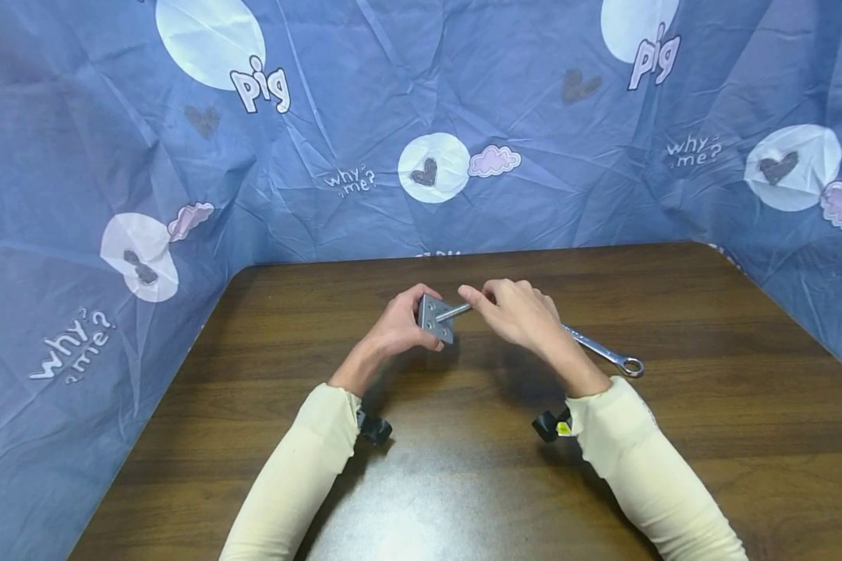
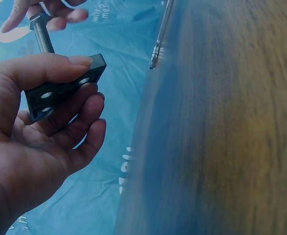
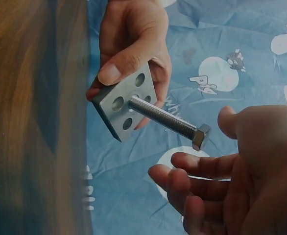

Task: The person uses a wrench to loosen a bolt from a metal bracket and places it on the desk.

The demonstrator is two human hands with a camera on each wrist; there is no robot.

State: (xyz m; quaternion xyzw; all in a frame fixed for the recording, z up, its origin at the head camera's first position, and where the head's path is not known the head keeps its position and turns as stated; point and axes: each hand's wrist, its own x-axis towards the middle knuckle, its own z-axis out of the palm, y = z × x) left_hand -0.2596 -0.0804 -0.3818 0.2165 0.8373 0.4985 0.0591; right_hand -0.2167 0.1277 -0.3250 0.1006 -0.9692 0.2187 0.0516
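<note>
My left hand (image 1: 396, 326) grips a square grey metal plate (image 3: 112, 117) by its edges, with the thumb on one side and fingers on the other. The plate has several round holes. A hex-head bolt (image 3: 165, 119) stands out from its middle hole, most of its threaded shank exposed. Beside the bolt's head hovers my right hand (image 1: 519, 312); the right wrist view shows a gap between its loosely bent fingers and the head. Both hands are raised above the table.
A shiny combination wrench (image 1: 599, 350) lies on the brown wooden table (image 1: 709, 327), to the right and partly hidden behind the right hand and wrist. Blue printed cloth (image 1: 365, 101) hangs around the table's back and sides.
</note>
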